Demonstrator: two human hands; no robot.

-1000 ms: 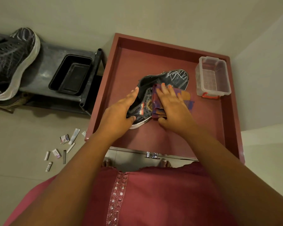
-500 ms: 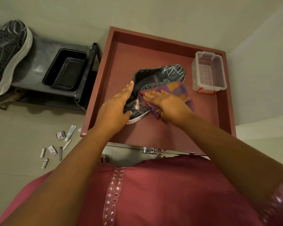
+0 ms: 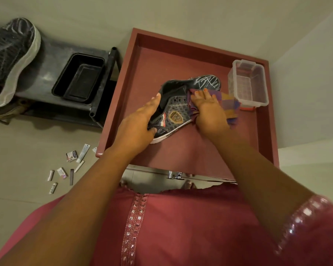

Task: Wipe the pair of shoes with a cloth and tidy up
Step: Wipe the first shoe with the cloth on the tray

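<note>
While my left hand (image 3: 135,129) grips the black patterned sneaker (image 3: 183,106) at its heel, my right hand (image 3: 210,112), fingers flat, should press the purple-and-orange checked cloth (image 3: 230,104) firmly toeward.

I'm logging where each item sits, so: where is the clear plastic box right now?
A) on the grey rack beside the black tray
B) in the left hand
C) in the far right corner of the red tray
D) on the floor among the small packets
C: the clear box stands inside the red tray at its far right corner, just beyond the cloth.
</note>
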